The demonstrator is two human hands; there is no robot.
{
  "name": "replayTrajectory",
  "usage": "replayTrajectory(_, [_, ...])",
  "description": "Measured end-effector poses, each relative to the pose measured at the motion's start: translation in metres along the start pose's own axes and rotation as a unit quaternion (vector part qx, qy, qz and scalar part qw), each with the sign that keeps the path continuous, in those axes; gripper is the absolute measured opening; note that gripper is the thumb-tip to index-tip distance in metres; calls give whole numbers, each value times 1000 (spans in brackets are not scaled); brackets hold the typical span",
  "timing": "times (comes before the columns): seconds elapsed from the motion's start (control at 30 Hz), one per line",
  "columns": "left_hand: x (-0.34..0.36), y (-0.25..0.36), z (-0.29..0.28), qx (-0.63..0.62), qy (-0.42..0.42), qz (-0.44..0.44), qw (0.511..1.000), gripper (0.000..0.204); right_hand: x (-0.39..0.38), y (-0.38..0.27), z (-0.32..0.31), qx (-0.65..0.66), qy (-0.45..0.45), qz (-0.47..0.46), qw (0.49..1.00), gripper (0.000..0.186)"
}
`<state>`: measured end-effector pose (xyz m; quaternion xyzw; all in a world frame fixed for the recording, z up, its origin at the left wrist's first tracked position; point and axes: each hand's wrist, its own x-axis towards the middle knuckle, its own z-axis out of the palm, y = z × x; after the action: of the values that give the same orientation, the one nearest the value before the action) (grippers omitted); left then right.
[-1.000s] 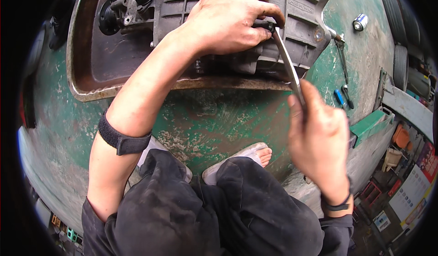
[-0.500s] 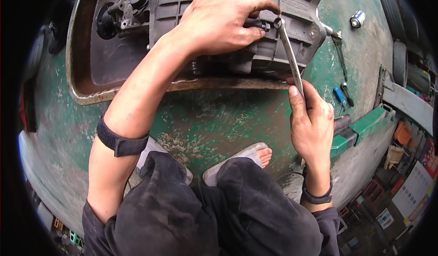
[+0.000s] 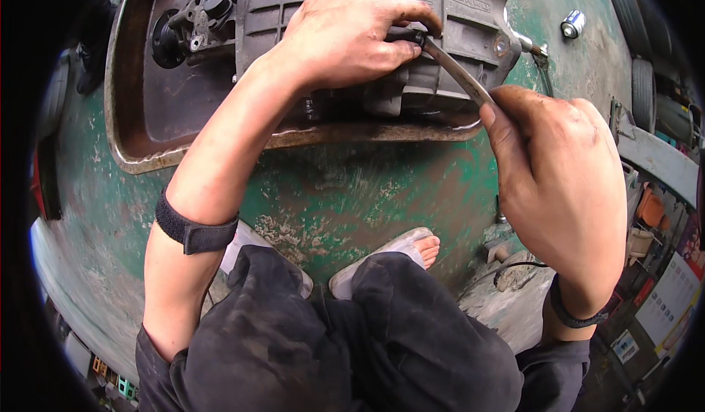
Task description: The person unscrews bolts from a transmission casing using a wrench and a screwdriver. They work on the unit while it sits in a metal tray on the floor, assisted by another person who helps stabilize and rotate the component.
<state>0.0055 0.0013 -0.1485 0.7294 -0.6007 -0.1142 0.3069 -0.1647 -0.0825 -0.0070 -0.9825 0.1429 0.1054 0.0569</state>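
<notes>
My left hand (image 3: pixel 345 37) rests over a grey cast metal housing (image 3: pixel 466 26), its bent fingers closed round a dark bolt (image 3: pixel 413 36). My right hand (image 3: pixel 558 177) grips the lower end of a long steel wrench (image 3: pixel 459 70), whose upper end meets the bolt at my left fingertips. The wrench slants from upper left to lower right. The housing lies in a rust-edged metal tray (image 3: pixel 121 133), with a dark flange (image 3: pixel 165 41) at its left part. The exact fit of the wrench on the bolt is too small to tell.
A small canister (image 3: pixel 573 23) and a long tool (image 3: pixel 543 70) lie on the green floor (image 3: pixel 330 184) at right. Tyres (image 3: pixel 642 96), a pale metal beam (image 3: pixel 661 162) and assorted clutter line the right edge. My sandalled feet (image 3: pixel 382 261) are below the tray.
Half a second ago the wrench's end stood just off the bolt; now it is at it, more slanted. My right hand has swung up and to the right. My left hand stays around the bolt.
</notes>
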Motion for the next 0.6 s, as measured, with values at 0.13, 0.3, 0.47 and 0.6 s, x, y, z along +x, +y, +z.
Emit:
replayTrajectory(0.13, [-2, -5, 9, 13, 16, -17, 1000, 34, -17, 0, 8, -26, 6, 56, 998, 16])
replayTrajectory(0.3, [0, 0, 11, 4, -15, -44, 999, 31, -39, -13, 74, 94, 40, 110, 989, 30])
replayTrajectory(0.47, [0, 1, 12, -75, -16, -38, 996, 40, -50, -8, 169, 128, 156, 188, 961, 23])
replayTrajectory(0.6, [-2, -1, 17, -72, 5, -35, 997, 43, -50, -10, 167, 192, 192, 236, 933, 32])
